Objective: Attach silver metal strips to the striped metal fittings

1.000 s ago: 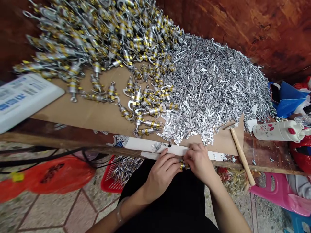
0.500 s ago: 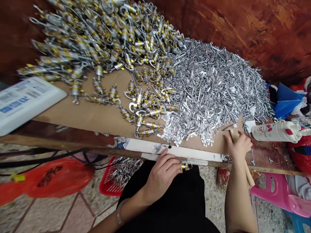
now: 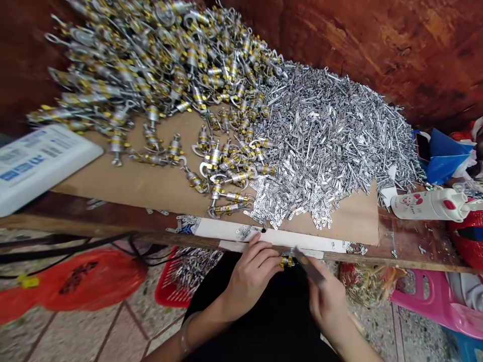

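At the table's front edge, my left hand (image 3: pixel 251 269) is closed around a small silver metal hook fitting with yellow bands (image 3: pixel 287 261); most of the fitting is hidden behind the fingers. My right hand (image 3: pixel 332 301) grips a hammer (image 3: pixel 311 267), its metal head blurred and raised just right of the fitting. The hammer's handle is mostly hidden by the hand and forearm. Close to my left fingertips, a few small flat metal links (image 3: pixel 245 231) lie on a white strip (image 3: pixel 294 239) along the edge.
Finished-looking hook fittings (image 3: pixel 181 75) are heaped at the back left. A mound of loose silver links and pins (image 3: pixel 324 136) covers the right. A white bottle (image 3: pixel 430 204) lies at the right, a white container (image 3: pixel 41 161) at the left. Below stand a red basket (image 3: pixel 164 286) and a pink stool (image 3: pixel 422 301).
My right hand has lifted the hammer off the cardboard at the right and brought it left and toward me, beside the fitting. My left hand has barely moved.
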`<state>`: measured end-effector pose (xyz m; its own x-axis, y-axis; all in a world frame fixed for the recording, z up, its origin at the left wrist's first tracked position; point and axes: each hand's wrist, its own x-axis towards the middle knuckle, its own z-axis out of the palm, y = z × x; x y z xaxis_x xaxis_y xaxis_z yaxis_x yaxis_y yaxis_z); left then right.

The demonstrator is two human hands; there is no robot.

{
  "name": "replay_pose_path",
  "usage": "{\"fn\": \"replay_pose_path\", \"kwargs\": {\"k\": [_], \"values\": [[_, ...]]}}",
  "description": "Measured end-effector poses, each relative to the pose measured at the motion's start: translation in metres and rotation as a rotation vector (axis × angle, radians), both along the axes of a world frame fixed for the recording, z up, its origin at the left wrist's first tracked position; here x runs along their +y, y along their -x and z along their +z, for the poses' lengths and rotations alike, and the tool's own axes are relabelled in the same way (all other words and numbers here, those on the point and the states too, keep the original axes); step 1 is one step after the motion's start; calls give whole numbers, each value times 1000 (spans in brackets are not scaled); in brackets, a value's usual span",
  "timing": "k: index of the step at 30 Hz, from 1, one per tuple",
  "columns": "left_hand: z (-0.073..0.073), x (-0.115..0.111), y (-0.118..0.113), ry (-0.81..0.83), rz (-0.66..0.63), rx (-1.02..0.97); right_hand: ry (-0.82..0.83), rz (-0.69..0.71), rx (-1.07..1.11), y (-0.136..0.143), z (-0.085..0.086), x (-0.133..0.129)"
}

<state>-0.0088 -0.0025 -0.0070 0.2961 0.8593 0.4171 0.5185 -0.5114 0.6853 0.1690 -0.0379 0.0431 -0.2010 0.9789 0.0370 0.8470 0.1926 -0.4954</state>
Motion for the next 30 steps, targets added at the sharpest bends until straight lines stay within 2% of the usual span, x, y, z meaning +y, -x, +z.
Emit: {"fn": "replay_pose_path", "kwargs": {"k": [3, 6, 8, 11, 12, 14, 15, 16, 19, 22, 24, 25, 28, 29, 30], "values": [[-1, 0, -1, -1, 5, -7, 109, -16, -88, 4, -3, 0], [-1, 0, -1, -11, 13, -8, 80, 8, -37, 8, -3, 2], [-1, 0, -1, -14, 15, -11, 135, -3, -49, 9, -4, 4], [-1, 0, -2, -15, 17, -32, 201, -176, -110, -8, -12, 15], [-2, 1, -2, -15, 14, -34, 155, -283, -145, -20, -16, 22], [-2, 2, -1, -32, 9, -28, -38, -527, -266, -51, -25, 41], [-2, 2, -1, -47, 6, -20, -137, -598, -344, -68, -29, 52], [-2, 3, 0, -64, 2, -12, -229, -622, -398, -85, -33, 62], [0, 6, 4, -101, -22, -5, -326, -622, -432, -117, -39, 89], [5, 8, 10, -92, -42, -15, -383, -598, -410, -107, -38, 102], [8, 7, 13, -81, -46, -18, -400, -476, -358, -81, -35, 106], [10, 6, 14, -79, -48, -15, -378, -331, -314, -65, -32, 108], [13, 5, 15, -92, -63, 4, -229, 239, -211, -22, -25, 121], [13, 5, 16, -98, -66, 10, -182, 372, -212, -12, -23, 127], [14, 6, 16, -103, -68, 14, -146, 446, -236, -5, -20, 133]]}}
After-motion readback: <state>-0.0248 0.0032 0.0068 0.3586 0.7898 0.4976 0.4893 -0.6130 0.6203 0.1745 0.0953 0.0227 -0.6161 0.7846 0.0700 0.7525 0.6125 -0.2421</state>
